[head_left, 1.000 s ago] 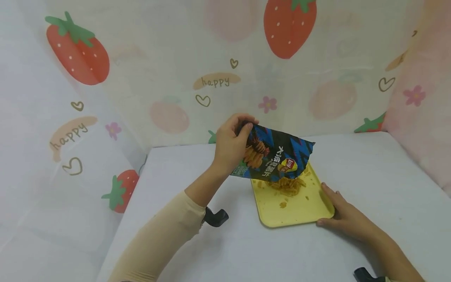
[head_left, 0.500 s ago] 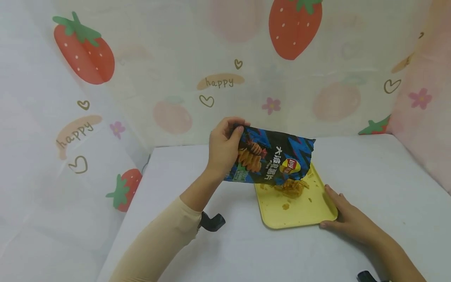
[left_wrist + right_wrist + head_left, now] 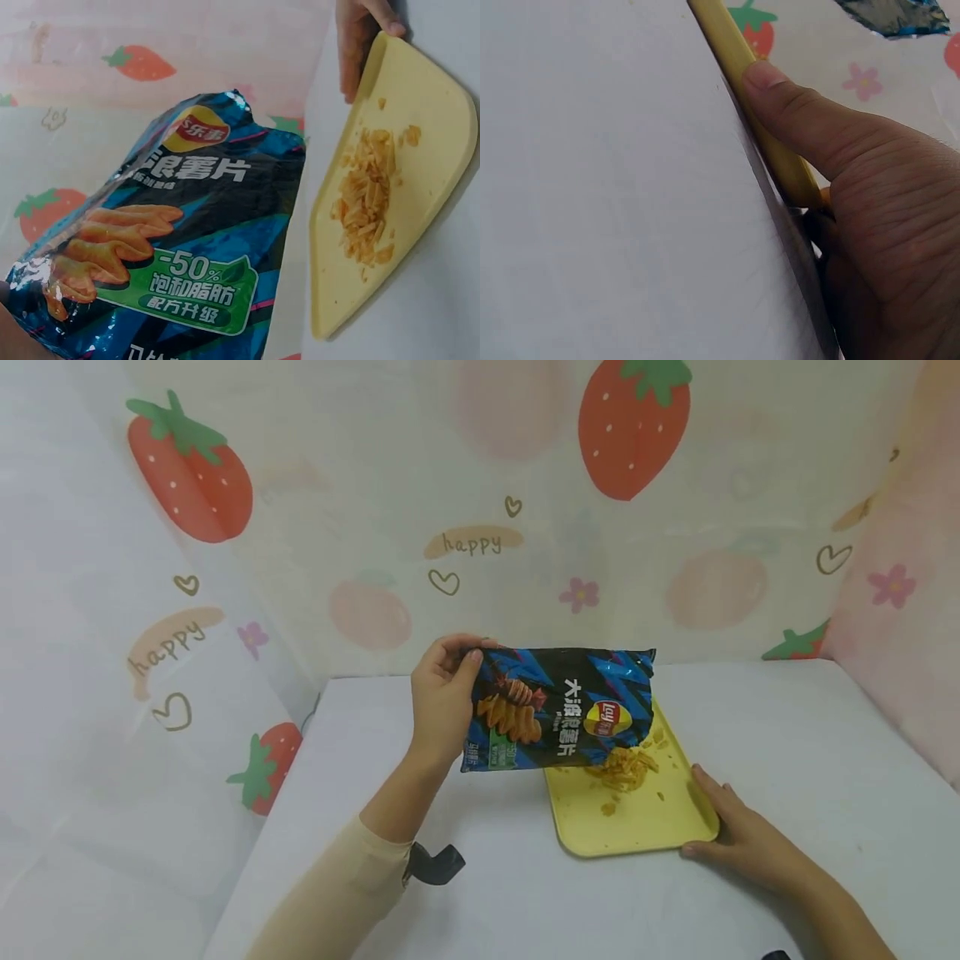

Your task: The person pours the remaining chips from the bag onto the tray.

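My left hand (image 3: 447, 702) pinches one end of a dark blue potato chip bag (image 3: 558, 706), thumb on its printed front. The bag is held sideways above the far left part of a yellow tray (image 3: 637, 831), hiding that part in the head view. Crushed potato chips (image 3: 626, 768) lie heaped on the tray, with small crumbs scattered round them; the left wrist view shows the whole heap of chips (image 3: 367, 195). My right hand (image 3: 750, 835) grips the tray's near right corner. In the right wrist view, its thumb (image 3: 769, 79) rests against the tray's edge (image 3: 765, 142).
The tray sits on a white table (image 3: 502, 893) whose far edge meets a strawberry-printed backdrop (image 3: 300, 543). A pink side panel (image 3: 922, 610) borders the table on the right. A black curved wrist mount (image 3: 437, 864) sticks out from the left sleeve.
My left hand has moved left and slightly lower with the chip bag, which has swung from tilted to nearly level, its front facing me more. My right hand keeps its hold on the tray.
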The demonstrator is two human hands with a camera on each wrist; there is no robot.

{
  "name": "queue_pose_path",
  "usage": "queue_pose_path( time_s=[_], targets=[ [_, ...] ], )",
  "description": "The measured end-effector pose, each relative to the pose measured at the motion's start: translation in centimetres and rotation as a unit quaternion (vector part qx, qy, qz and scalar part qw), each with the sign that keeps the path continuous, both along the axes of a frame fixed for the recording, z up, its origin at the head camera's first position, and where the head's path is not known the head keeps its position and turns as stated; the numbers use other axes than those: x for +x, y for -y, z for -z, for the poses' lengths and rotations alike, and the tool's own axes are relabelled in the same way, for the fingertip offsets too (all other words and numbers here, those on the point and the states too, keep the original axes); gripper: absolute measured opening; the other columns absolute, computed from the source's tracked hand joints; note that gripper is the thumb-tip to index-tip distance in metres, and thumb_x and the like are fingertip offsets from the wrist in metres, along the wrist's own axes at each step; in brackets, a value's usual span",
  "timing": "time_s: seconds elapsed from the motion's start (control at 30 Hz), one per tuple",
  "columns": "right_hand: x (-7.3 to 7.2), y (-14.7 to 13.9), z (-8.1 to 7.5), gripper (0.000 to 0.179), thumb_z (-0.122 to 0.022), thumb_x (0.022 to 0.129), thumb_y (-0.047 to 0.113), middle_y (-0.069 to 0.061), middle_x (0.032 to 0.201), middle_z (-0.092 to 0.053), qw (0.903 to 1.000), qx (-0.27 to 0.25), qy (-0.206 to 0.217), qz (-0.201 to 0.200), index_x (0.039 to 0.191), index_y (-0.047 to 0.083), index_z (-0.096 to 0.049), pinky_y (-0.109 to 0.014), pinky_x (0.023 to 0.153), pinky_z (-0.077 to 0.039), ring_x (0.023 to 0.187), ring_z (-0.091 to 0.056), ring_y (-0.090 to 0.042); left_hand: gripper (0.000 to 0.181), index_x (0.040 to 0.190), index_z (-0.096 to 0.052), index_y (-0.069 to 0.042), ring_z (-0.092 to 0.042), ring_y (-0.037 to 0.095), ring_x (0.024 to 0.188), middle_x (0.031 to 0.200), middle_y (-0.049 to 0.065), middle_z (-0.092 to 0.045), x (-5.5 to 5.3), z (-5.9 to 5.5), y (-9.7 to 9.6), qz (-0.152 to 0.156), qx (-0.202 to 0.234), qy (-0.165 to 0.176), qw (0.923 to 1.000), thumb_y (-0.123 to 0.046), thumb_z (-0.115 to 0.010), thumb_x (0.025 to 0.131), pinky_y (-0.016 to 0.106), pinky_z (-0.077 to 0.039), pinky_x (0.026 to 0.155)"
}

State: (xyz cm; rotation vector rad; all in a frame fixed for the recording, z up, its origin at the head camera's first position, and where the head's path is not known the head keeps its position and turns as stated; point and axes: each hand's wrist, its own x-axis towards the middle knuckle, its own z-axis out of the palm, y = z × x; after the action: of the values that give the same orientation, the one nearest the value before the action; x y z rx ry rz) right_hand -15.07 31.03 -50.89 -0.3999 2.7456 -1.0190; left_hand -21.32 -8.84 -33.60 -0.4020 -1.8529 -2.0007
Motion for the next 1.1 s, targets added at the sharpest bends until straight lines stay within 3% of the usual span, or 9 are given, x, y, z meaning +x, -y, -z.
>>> queue_pose_path(
  time_s=[0.1,0.37,0.53,0.7,0.8,0.93,1.1],
  targets=[
    [-0.2,0.0,2.1,0.116,-0.08,0.081,0.057,-0.014,0.171,-0.011,0.9991,-0.04,-0.014,-0.004,0.166,0.027,-0.007,-0.08,0.11,-0.016,0.146,-0.007,-0.065,0.016,0.12,-0.061,-0.004,-0.066,0.023,0.114,0.119,0.009,-0.07,0.2,-0.3,0.0,-0.016,-0.01,0.003,0.9998,-0.008,-0.055,0.106,0.03,-0.055,0.097],
    [0.1,-0.1,1.8,0.114,-0.081,0.083,0.052,-0.014,0.171,-0.01,0.9981,-0.057,-0.021,-0.009,0.166,0.027,-0.007,-0.079,0.111,-0.015,0.146,-0.006,-0.065,0.016,0.121,-0.06,-0.005,-0.064,0.024,0.115,0.125,0.011,-0.068,1.3,0.3,2.3,-0.052,0.066,0.043,0.9955,-0.009,-0.055,0.106,0.027,-0.055,0.096],
    [0.1,-0.1,2.1,0.114,-0.08,0.082,0.055,-0.014,0.171,-0.012,0.9984,-0.053,-0.021,-0.007,0.166,0.029,-0.008,-0.079,0.111,-0.016,0.146,-0.007,-0.064,0.016,0.121,-0.059,-0.004,-0.065,0.024,0.114,0.125,0.012,-0.068,2.2,1.1,3.3,-0.081,0.113,0.062,0.9883,-0.008,-0.055,0.106,0.026,-0.056,0.095],
    [0.3,-0.2,2.1,0.114,-0.08,0.081,0.056,-0.013,0.171,-0.012,0.9985,-0.048,-0.026,-0.005,0.166,0.03,-0.008,-0.079,0.111,-0.016,0.147,-0.009,-0.064,0.025,0.129,-0.053,0.004,-0.063,0.024,0.117,0.129,0.016,-0.066,3.2,1.9,4.2,-0.109,0.151,0.078,0.9794,-0.008,-0.054,0.106,0.026,-0.054,0.1],
    [0.3,-0.2,1.9,0.114,-0.08,0.082,0.056,-0.012,0.171,-0.012,0.9986,-0.045,-0.028,-0.007,0.166,0.03,-0.008,-0.079,0.11,-0.016,0.146,-0.01,-0.064,0.022,0.127,-0.054,0.002,-0.063,0.024,0.119,0.133,0.019,-0.063,3.7,2.6,4.8,-0.121,0.171,0.09,0.9737,-0.008,-0.053,0.107,0.027,-0.053,0.102],
    [0.3,-0.4,2.0,0.114,-0.079,0.082,0.056,-0.012,0.171,-0.011,0.9987,-0.042,-0.029,-0.008,0.166,0.03,-0.007,-0.08,0.11,-0.016,0.145,-0.01,-0.065,0.015,0.122,-0.056,-0.006,-0.062,0.026,0.123,0.135,0.018,-0.062,3.9,3.6,5.3,-0.123,0.187,0.104,0.9691,-0.01,-0.051,0.108,0.029,-0.053,0.103],
    [0.3,-0.3,2.1,0.114,-0.079,0.083,0.056,-0.012,0.171,-0.01,0.9984,-0.051,-0.024,-0.008,0.166,0.031,-0.006,-0.08,0.11,-0.015,0.146,-0.008,-0.065,0.014,0.121,-0.055,-0.006,-0.062,0.025,0.123,0.13,0.014,-0.064,3.8,4.6,5.7,-0.131,0.197,0.119,0.9642,-0.009,-0.05,0.108,0.028,-0.053,0.103]
  ],
)
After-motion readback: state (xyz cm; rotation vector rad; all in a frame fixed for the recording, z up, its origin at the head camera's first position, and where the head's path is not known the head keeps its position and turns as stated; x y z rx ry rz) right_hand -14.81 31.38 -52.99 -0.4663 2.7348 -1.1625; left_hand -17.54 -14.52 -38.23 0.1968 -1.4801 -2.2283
